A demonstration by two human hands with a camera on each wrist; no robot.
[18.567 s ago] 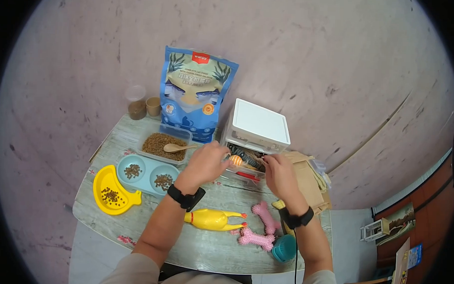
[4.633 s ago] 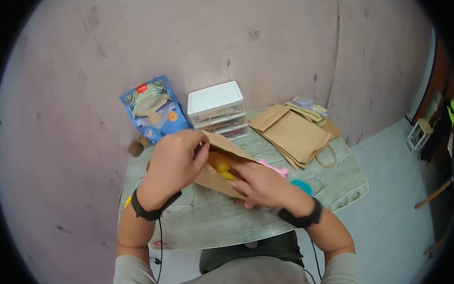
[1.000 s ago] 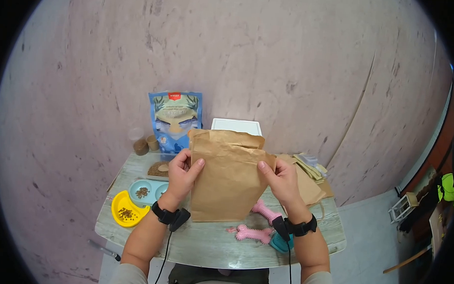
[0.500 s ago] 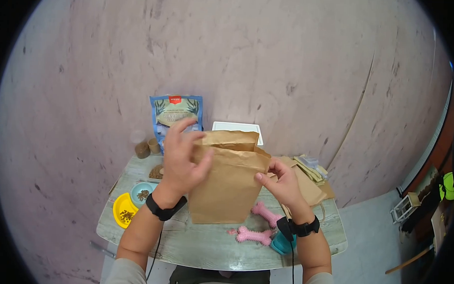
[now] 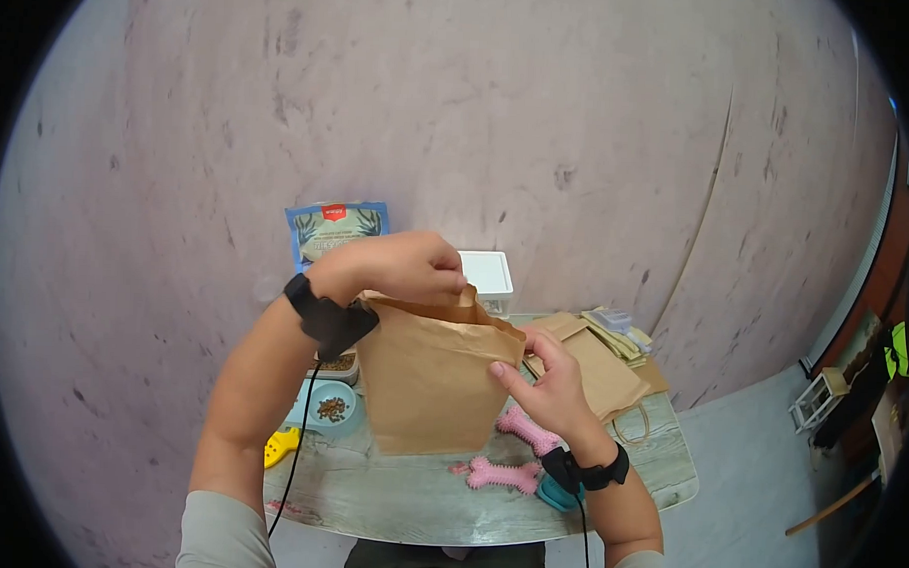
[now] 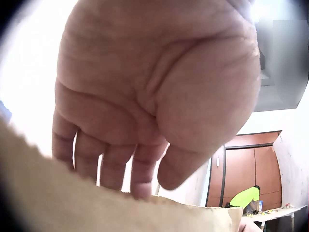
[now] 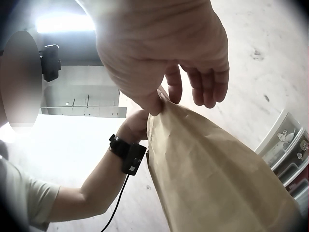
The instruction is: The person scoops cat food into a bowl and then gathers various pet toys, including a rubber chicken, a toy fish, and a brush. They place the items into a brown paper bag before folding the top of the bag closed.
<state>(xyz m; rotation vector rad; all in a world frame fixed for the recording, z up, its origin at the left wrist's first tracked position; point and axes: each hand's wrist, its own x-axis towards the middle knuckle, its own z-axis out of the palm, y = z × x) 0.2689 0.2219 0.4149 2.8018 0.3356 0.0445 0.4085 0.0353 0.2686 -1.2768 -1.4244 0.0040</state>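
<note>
A brown paper bag [image 5: 436, 394] stands upright on the table, its mouth partly spread. My right hand [image 5: 556, 388] pinches the bag's right top edge, thumb on the near side; the right wrist view shows this hand [image 7: 161, 48] at the top corner of the bag [image 7: 203, 159]. Reaching over the mouth from the left, my left hand [image 5: 400, 267] has its fingertips bent down by the raised far rim. In the left wrist view, that hand's [image 6: 154, 87] fingers hang loosely past the paper edge [image 6: 96, 208], the thumb apart; their tips are partly hidden. The bag's contents are hidden.
Two pink bone toys [image 5: 503, 475] and a teal toy [image 5: 559, 493] lie right of the bag. Left are a blue bowl [image 5: 350, 411] with kibble and a yellow dish [image 5: 281, 446]. Behind stand a blue food pouch [image 5: 326, 229] and white-topped drawers [image 5: 487, 273]; folded paper bags [image 5: 607, 374] lie right.
My left hand has left the bag's left edge and moved up and right over its mouth. The right hand keeps its hold. Earlier, both hands worked inside the tilted bag around something yellow.
</note>
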